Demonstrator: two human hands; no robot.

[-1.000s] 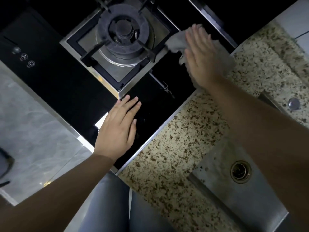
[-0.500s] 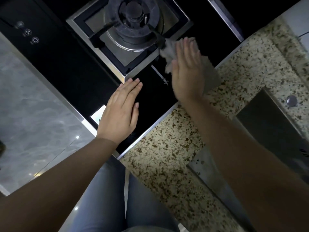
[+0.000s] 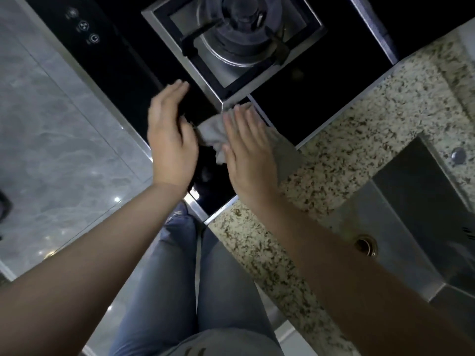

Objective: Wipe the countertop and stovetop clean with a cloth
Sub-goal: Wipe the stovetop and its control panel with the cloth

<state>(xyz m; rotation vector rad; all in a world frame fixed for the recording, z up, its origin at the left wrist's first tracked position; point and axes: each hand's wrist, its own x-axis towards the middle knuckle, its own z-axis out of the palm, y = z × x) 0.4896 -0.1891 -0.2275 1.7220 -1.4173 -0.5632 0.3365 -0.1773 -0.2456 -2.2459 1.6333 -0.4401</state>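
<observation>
A grey cloth (image 3: pixel 212 131) lies on the black glass stovetop (image 3: pixel 303 109), just in front of the steel burner frame (image 3: pixel 210 80). My right hand (image 3: pixel 250 152) presses flat on the cloth with straight fingers. My left hand (image 3: pixel 171 137) is beside it on the left, tilted on its edge with fingers straight, its thumb side close to the cloth. Whether it touches the glass is unclear. The speckled granite countertop (image 3: pixel 359 140) runs to the right of the stove.
A gas burner (image 3: pixel 239 29) with its pan support sits at the top. Stove control buttons (image 3: pixel 83 25) are at the upper left. A steel sink (image 3: pixel 416 209) with a drain (image 3: pixel 366 245) is at the right. Grey tiled floor (image 3: pixel 51 150) lies to the left.
My right hand slid the cloth from the stove's right side toward the front corner, next to my left hand. My left hand lifted from lying flat to tilted on its edge.
</observation>
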